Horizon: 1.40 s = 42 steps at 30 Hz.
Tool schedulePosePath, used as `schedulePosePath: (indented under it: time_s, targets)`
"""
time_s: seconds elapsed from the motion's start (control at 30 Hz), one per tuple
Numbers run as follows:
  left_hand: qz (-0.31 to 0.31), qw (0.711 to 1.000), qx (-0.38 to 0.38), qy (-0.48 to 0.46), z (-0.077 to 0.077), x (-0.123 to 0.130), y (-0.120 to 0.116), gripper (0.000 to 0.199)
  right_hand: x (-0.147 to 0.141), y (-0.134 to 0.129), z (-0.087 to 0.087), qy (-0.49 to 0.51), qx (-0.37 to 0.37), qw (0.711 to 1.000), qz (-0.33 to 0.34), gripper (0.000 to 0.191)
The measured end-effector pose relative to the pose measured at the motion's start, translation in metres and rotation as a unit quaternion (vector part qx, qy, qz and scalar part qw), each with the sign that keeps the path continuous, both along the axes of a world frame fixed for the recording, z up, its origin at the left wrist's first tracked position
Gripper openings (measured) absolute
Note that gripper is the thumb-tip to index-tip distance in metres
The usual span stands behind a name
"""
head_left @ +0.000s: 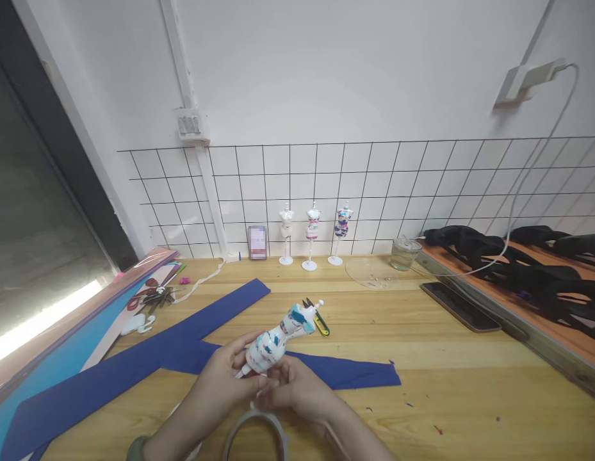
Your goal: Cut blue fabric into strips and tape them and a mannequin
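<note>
Tilted above the table is a miniature dress form (273, 346), a white torso with teal and pink patches, its neck end pointing up and to the right. My left hand (225, 374) is closed around its lower end near the short peg. The fingers of my right hand (301, 387) are pinched together against its underside; what they hold there is hidden. Just below my hands, a roll of tape (256, 416) is partly in view. Beneath the dress form lie strips of dark blue cloth (345, 370). Yellow-and-black thread snips (322, 323) rest just behind it.
Along the wall stand three small dress forms (311, 234) on stands and a phone-like screen (257, 243). To the right are a clear plate (369, 274), a glass jar (403, 253) and a dark phone (458, 306). Red-handled scissors (141, 296) lie left.
</note>
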State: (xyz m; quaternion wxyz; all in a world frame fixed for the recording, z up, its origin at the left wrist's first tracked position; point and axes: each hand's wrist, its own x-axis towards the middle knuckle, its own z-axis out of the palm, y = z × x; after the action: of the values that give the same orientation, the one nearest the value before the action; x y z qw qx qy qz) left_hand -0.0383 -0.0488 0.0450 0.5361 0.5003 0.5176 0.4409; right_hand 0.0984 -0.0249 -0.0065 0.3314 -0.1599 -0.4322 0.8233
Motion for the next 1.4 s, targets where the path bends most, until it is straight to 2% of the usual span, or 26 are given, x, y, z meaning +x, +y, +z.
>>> schedulePosePath:
  time_s: [0.13, 0.23, 0.47, 0.63, 0.8, 0.87, 0.93, 1.03, 1.13, 1.3, 1.4]
  targets:
    - [0.035, 0.999, 0.013, 0.033, 0.004, -0.008, -0.006, 0.056, 0.006, 0.006, -0.001, 0.024, -0.185, 0.982, 0.022, 0.047]
    - [0.038, 0.998, 0.009, 0.052, 0.003, -0.012, -0.013, 0.052, 0.006, 0.008, -0.001, 0.005, -0.269, 0.962, 0.038, 0.037]
    - [0.029, 0.999, 0.002, 0.033, -0.008, -0.018, -0.022, 0.047, -0.002, 0.006, -0.009, -0.003, -0.304, 0.953, -0.018, 0.027]
    - [0.047, 0.998, 0.009, 0.029, -0.009, -0.020, -0.027, 0.045, -0.004, 0.006, -0.006, -0.013, -0.306, 0.950, -0.062, 0.016]
    - [0.046, 0.999, -0.013, 0.015, -0.001, -0.018, -0.034, 0.048, 0.002, 0.012, -0.008, -0.065, -0.203, 0.966, -0.149, 0.018]
    - [0.061, 0.998, -0.020, 0.010, 0.003, -0.017, -0.037, 0.049, 0.011, 0.020, -0.007, -0.107, -0.126, 0.966, -0.198, 0.022]
    - [0.060, 0.998, -0.032, 0.005, 0.005, -0.016, -0.039, 0.048, 0.022, 0.035, -0.005, -0.165, -0.031, 0.954, -0.249, 0.025]
    - [0.047, 0.998, -0.039, -0.006, 0.000, -0.017, -0.037, 0.049, 0.042, 0.066, -0.002, -0.289, 0.118, 0.899, -0.307, 0.029]
    - [0.019, 0.999, -0.038, -0.012, -0.009, -0.020, -0.034, 0.048, 0.058, 0.091, -0.006, -0.423, 0.232, 0.824, -0.299, 0.028]
    - [-0.029, 0.998, -0.053, 0.025, -0.009, -0.022, -0.028, 0.030, 0.066, 0.103, -0.013, -0.586, 0.321, 0.709, -0.225, 0.026]
    - [-0.046, 0.997, -0.056, 0.026, -0.005, -0.023, -0.027, 0.025, 0.069, 0.098, -0.008, -0.618, 0.350, 0.678, -0.190, 0.024]
